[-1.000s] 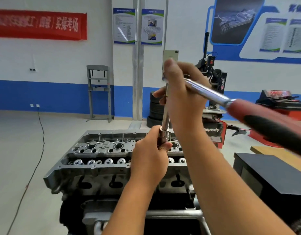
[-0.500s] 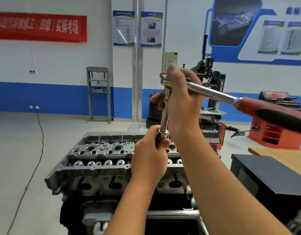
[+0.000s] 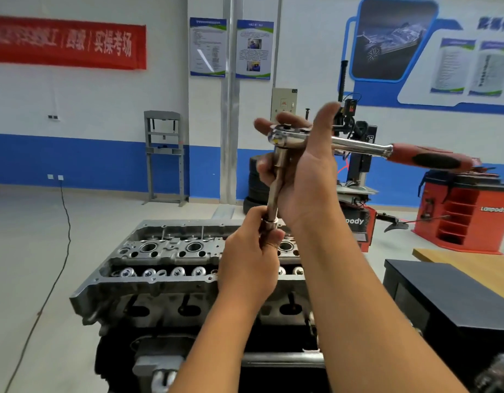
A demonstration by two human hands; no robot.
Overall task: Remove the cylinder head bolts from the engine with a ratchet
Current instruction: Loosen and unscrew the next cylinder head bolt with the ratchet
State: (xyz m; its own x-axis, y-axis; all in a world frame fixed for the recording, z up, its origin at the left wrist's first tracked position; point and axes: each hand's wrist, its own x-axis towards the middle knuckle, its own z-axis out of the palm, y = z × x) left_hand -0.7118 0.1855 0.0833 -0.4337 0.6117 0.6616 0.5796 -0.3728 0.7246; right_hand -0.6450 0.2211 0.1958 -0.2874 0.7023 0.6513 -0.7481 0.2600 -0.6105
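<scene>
— Gripping the ratchet (image 3: 299, 137) near its head, your right hand (image 3: 304, 177) has its fingers curled round the top of the extension bar (image 3: 274, 191) while the thumb points up behind the chrome shaft. Where is the handle?

— Your red and black handle (image 3: 432, 158) sticks out to your right, level, well above the engine (image 3: 165, 268). Your left hand (image 3: 249, 265) is clamped round the lower end of the bar, where the socket (image 3: 269, 224) sits; your fingers hide what is under it.

— Is the bar upright?

— Nearly; it leans a little, its top towards your right. Below your left hand the cylinder head (image 3: 148, 251) lies open, with round bores and a row of valve springs (image 3: 160, 271) along its near side. You cannot see a bolt from here.

— And around you?

— A black box (image 3: 443, 296) stands at your right, with a wooden counter (image 3: 477, 268) behind it. An orange cabinet (image 3: 469, 214) and a tyre machine (image 3: 358, 171) stand further back, and a black cable (image 3: 57, 268) runs across the floor at your left.
</scene>
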